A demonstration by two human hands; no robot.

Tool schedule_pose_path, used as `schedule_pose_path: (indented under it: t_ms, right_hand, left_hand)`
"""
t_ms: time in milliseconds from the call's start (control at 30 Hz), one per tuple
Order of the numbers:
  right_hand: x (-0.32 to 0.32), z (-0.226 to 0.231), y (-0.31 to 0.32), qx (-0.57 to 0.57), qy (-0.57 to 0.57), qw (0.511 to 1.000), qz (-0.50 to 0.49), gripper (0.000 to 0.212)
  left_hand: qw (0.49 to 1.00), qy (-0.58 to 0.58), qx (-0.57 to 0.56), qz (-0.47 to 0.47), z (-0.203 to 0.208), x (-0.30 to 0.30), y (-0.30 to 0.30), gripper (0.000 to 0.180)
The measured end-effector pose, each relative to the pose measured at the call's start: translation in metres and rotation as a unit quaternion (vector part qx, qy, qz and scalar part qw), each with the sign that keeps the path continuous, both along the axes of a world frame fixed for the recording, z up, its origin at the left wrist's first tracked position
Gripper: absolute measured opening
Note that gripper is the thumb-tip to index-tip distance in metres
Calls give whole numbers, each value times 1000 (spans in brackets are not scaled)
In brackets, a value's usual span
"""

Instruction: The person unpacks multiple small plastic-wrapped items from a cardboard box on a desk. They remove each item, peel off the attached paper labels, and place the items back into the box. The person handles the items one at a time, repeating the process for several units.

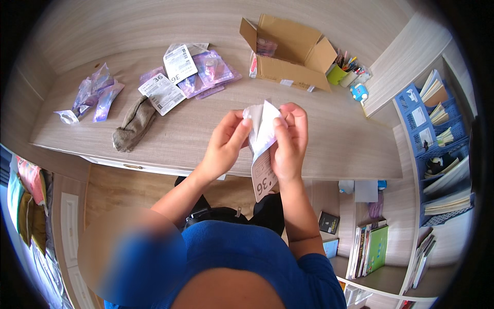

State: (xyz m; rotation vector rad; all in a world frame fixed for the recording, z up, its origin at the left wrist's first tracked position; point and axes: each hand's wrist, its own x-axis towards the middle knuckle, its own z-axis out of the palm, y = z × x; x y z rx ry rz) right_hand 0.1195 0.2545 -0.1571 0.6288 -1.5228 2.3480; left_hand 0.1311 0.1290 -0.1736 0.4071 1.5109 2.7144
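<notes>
Above the desk's front edge, my left hand (226,141) and my right hand (289,141) pinch the two sides of a white and pale purple packet (263,131). The packet's upper end shows a crease or gap between two layers; whether it is torn cannot be made out. A printed white label (263,180) hangs from its lower end, below my fingers. To the left on the desk lies a grey-brown sock (135,125), rumpled and lengthwise. Behind it are several flat purple packets (215,72), some with white printed labels (162,93). Crumpled purple plastic wrappers (95,93) lie at the far left.
An open cardboard box (293,72) stands at the back of the desk (206,131), with a packet inside. Right of it are pen holders (337,75) and a small blue toy (359,92). Blue baskets (418,121) with papers stand further right, above shelved books (377,250).
</notes>
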Motion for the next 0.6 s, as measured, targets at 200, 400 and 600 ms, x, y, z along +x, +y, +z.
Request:
schedule_pose_path:
  t_ms: [200,400,600]
  right_hand:
    - [4,4,-2,90,31,995,-39,23]
    - [10,0,-2,111,61,991,-39,19]
    - [11,5,-3,148,60,985,-62,12]
  left_hand:
    - [995,43,-93,-10,-3,-1,-12,19]
    - [995,66,-73,-9,0,-1,-16,11]
    - [994,86,-71,-19,-2,0,-14,20]
